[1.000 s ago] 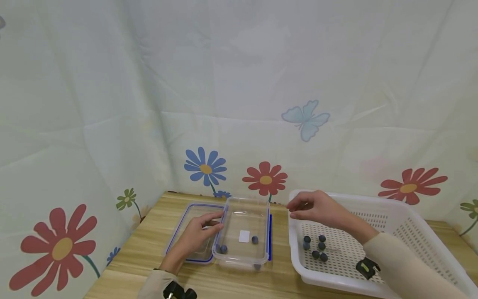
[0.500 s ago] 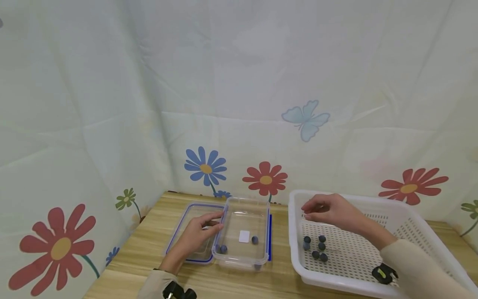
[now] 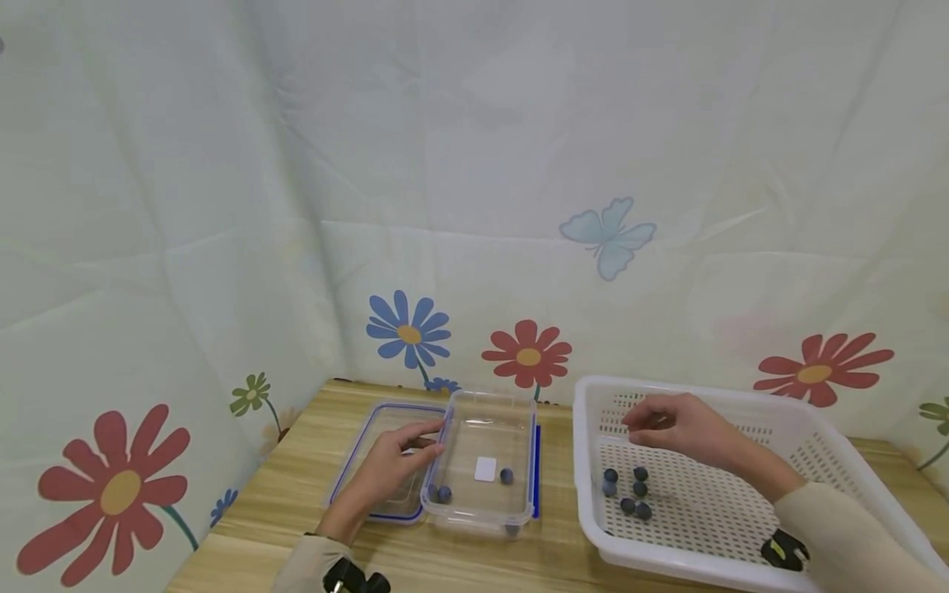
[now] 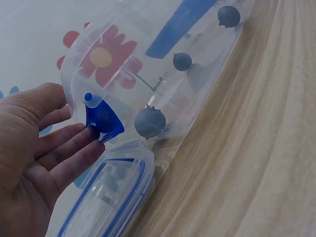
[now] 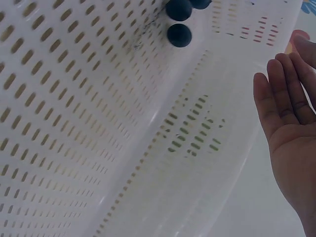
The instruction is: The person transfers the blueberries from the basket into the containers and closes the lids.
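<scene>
My left hand (image 3: 400,461) rests against the left side of a clear plastic food container (image 3: 485,515). In the left wrist view its extended fingertips touch the container's blue latch flap (image 4: 104,118). A few blueberries (image 3: 507,476) lie inside that container, by a white square on its floor. The right hand (image 3: 678,424) hovers over the left part of a white perforated basket (image 3: 712,568), loosely bent with nothing held. Below and left of it, several blueberries (image 3: 641,489) sit clustered on the basket floor. The right wrist view shows the bare palm beside the basket wall.
A clear lid (image 3: 385,520) with a blue seal lies left of the container, partly behind the left forearm. Another blue latch flap (image 3: 537,471) juts from the container's right side. The wooden table (image 3: 274,511) meets a flower-printed curtain (image 3: 460,247) at the back.
The right hand has moved rightward and slightly down, from above the basket's left rim to over its inside. The left hand, container and blueberries look unmoved.
</scene>
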The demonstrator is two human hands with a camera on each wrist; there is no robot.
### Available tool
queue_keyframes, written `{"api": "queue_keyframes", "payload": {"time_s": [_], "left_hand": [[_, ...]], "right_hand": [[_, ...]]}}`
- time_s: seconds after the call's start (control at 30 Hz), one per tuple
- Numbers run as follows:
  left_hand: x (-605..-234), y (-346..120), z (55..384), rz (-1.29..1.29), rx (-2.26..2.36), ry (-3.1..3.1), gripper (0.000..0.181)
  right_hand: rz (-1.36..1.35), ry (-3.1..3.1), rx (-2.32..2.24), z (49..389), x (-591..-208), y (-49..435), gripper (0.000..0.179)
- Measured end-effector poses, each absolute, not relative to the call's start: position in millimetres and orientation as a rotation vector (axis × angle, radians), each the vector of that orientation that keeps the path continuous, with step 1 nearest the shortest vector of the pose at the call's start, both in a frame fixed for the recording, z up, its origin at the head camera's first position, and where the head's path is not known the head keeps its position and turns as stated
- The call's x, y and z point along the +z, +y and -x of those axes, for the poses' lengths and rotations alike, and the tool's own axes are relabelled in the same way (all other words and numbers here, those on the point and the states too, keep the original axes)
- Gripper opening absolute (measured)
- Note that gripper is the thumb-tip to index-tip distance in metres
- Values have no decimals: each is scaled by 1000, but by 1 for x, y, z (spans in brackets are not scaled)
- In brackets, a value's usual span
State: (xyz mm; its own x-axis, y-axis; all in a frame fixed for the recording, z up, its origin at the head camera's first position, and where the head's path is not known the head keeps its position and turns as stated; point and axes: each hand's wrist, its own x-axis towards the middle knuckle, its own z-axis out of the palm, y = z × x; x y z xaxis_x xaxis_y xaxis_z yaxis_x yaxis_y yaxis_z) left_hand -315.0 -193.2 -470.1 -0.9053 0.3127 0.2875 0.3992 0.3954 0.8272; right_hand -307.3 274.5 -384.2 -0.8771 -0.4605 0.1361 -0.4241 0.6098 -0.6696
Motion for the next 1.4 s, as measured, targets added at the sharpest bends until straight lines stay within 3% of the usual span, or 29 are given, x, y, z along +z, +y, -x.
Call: {"api": "queue_keyframes", "payload": {"time_s": [1.4], "left_hand": [[-472,-195,316,646,-1597,-2528,43]], "right_hand": [[792,2651,-901,325,-426,301,19]]}}
